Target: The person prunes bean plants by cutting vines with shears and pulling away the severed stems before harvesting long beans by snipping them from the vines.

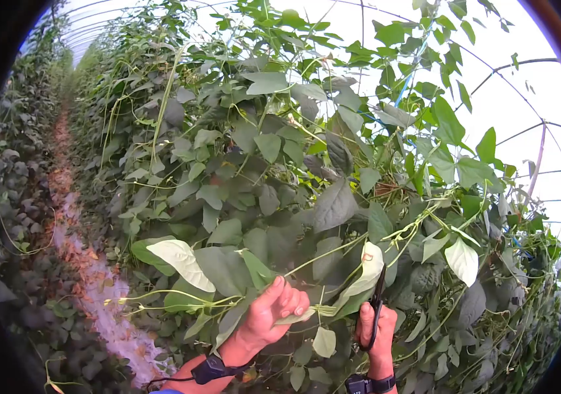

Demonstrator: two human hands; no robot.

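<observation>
– In the head view, what is held by the left hand [277, 312]?
– A leafy vine shoot [323, 308] is held there, low in the middle of the view. The fingers are curled, and the stems are pinched by them. To the left of this hand, thin stems and some leaves are spread out.
– And by the right hand [377, 326]?
– A pair of black scissors [375, 318] is held, with the fingers closed around the handles. The blades are pointed upward, just beside a pale leaf [362, 279] which is turned with its underside out. Whether the blades are parted, it cannot be told.
– Is something worn on the wrists?
– Yes, a black device [211, 369] is strapped to the left wrist, and another black band [383, 384] is worn on the right one.
– What is seen around?
– Behind the hands, a dense wall of climbing foliage [221, 197] is seen. At the left, it is bordered by a littered path [100, 289]. Above, a blue string [402, 92] is hung among the leaves, under thin greenhouse arches [517, 88].
</observation>
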